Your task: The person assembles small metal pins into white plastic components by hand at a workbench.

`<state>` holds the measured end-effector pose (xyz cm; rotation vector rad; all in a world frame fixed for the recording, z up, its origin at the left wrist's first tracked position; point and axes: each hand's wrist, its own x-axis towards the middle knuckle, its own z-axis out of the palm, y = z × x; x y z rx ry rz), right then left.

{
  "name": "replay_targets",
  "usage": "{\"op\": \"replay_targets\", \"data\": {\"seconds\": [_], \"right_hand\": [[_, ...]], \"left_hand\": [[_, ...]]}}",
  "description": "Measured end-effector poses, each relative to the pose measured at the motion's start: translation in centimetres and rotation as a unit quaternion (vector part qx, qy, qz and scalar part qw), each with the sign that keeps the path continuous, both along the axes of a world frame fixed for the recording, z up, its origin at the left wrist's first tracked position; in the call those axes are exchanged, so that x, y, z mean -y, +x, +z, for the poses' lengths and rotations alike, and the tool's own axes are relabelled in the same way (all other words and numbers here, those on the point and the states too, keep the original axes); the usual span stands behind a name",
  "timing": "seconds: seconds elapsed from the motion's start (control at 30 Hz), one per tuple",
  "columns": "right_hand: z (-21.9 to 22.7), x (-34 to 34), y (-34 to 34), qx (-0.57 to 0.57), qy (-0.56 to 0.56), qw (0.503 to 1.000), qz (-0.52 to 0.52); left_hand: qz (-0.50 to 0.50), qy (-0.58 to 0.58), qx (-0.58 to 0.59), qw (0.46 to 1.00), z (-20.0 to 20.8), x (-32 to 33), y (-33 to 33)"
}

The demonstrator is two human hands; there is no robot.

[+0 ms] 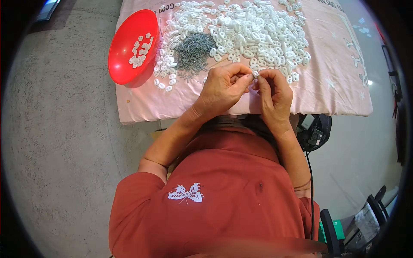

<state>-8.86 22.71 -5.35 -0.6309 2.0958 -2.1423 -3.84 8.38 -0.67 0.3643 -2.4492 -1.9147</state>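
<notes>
Close above the table's near side, my left hand (224, 89) and my right hand (276, 95) meet at the fingertips. Thumbs and forefingers of both are pinched around a small white plastic piece (255, 74). Fingers partly cover it, and whether a screw is in it I cannot tell. Just beyond my hands spreads a heap of white oval plastic pieces (262, 32) with holes in them. Left of that heap lies a pile of small grey screws (193, 50), beyond my left hand.
On the table's left side stands a red bowl (121, 51) with several white pieces inside. A pink printed cloth (335, 92) covers the table. Below its right front edge are a black bag-like object (322, 133) and a hanging black cable (310, 193).
</notes>
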Motion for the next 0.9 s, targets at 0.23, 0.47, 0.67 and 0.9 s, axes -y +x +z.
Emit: {"op": "replay_targets", "data": {"seconds": [0.23, 0.47, 0.67, 0.9], "right_hand": [[0.3, 0.0, -0.2, -0.006, 0.014, 0.999, 0.048], [0.5, -0.3, -0.2, 0.068, -0.030, 0.995, 0.073], [0.9, -0.7, -0.5, 0.165, -0.103, 0.975, 0.103], [1.3, -0.7, -0.3, 0.201, -0.112, 0.968, 0.099]], "left_hand": [[-0.016, -0.188, -0.093, 0.978, -0.1, 0.7, 0.1], [0.009, -0.189, -0.123, 0.974, 0.0, -0.2, 0.2], [0.014, -0.133, -0.118, 0.984, 0.9, -0.7, 0.1], [0.075, -0.199, -0.101, 0.972, -0.1, 5.7, 0.6]]}}
